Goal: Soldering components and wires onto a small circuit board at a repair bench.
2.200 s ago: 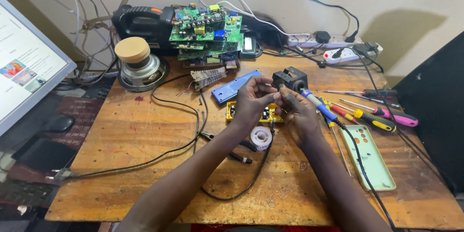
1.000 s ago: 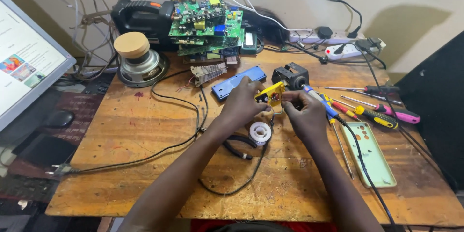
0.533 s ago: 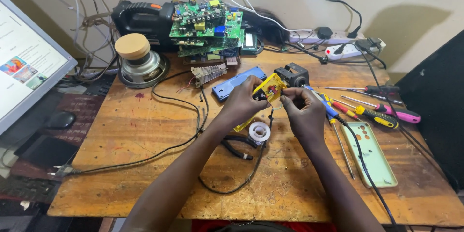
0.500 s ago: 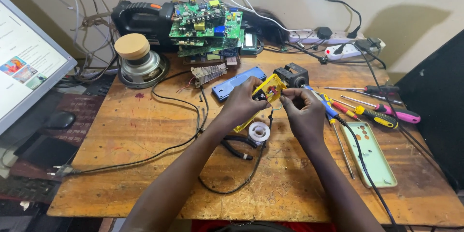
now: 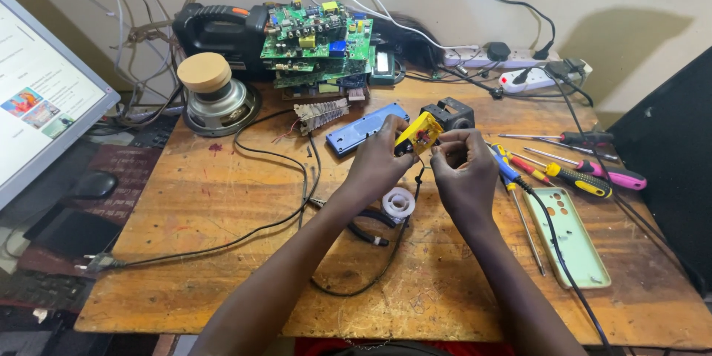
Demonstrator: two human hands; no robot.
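Head view: above the scratched wooden worktop (image 5: 222, 252), the left hand (image 5: 378, 167) pinches a small yellow plastic component (image 5: 417, 133), lifted over a white solder spool (image 5: 399, 202); the right hand (image 5: 466, 174) has its fingertips closed at the component's edge, screwdrivers (image 5: 571, 174) beside it

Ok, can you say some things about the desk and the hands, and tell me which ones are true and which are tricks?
1. The left hand holds a small yellow part up off the wooden table. True.
2. The pale green phone case lies by the left hand. False: it lies to the right of the right hand.
3. A speaker sits at the back left. True.
4. The screwdrivers are stacked on the green circuit boards. False: they lie on the table, at the right.
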